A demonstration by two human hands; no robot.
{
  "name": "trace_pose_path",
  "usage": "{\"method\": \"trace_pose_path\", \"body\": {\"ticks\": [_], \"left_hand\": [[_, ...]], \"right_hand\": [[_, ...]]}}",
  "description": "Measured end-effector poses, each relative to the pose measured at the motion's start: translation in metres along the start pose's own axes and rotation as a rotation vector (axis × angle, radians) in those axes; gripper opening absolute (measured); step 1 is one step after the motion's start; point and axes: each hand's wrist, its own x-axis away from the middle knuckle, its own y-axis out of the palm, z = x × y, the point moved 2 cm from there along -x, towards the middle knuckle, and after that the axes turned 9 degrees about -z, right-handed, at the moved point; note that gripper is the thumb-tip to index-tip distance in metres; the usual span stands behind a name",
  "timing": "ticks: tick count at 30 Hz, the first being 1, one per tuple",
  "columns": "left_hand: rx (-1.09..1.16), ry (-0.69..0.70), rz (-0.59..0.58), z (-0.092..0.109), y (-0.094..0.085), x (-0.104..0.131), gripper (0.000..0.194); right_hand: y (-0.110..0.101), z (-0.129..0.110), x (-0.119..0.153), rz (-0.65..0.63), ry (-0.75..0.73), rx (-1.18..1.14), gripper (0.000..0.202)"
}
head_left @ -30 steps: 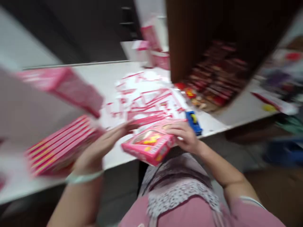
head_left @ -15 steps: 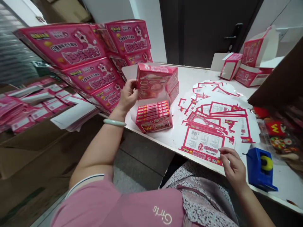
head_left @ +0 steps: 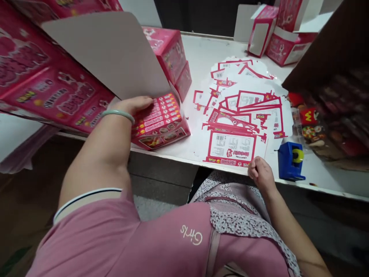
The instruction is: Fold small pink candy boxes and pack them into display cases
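A pink open-topped box (head_left: 165,138) stands at the table's front edge, holding a tight row of several flat pink packs (head_left: 163,109). My left hand (head_left: 133,104) is closed over the left part of this row, one digit along the pack tops; its other fingers are hidden. A large white flap (head_left: 106,50) rises upright behind that hand. My right hand (head_left: 261,172) is curled into a fist at the table edge, by the lower right corner of a pink-and-white printed sheet (head_left: 230,148). Nothing shows inside the fist.
Stacked large pink cartons (head_left: 54,86) wall off the left. Two pink boxes (head_left: 173,54) stand behind the open box. Loose cut card sheets (head_left: 248,102) spread across the table. A blue tape dispenser (head_left: 290,161) stands right of my right hand, before a brown carton (head_left: 319,57).
My left hand has come down from beside a raised pink printed panel onto the packs. The right fingers have curled in. The view has tilted down and moved closer.
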Motion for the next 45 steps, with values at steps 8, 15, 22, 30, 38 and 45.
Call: {"method": "trace_pose_path", "body": {"ticks": [8, 15, 22, 30, 38, 45], "left_hand": [[0.137, 0.326, 0.344, 0.123, 0.036, 0.056, 0.036], [0.572, 1.041, 0.095, 0.283, 0.124, 0.177, 0.015], [0.803, 1.089, 0.093, 0.332, 0.139, 0.194, 0.019], [0.719, 1.108, 0.141, 0.331, 0.148, 0.195, 0.027], [0.644, 1.044, 0.37, 0.325, 0.162, 0.195, 0.033], [0.759, 1.058, 0.339, 0.33, 0.155, 0.204, 0.037]], "right_hand": [[0.024, 0.003, -0.007, -0.252, 0.248, -0.78, 0.039], [0.032, 0.007, 0.005, -0.426, 0.134, -1.008, 0.044], [0.025, 0.021, 0.019, -0.574, 0.126, -1.064, 0.045], [0.026, 0.029, 0.016, -0.586, 0.186, -0.995, 0.04], [0.036, 0.027, 0.008, -0.222, 0.377, -0.911, 0.057], [0.035, 0.025, 0.011, -0.449, 0.271, -0.749, 0.053]]}}
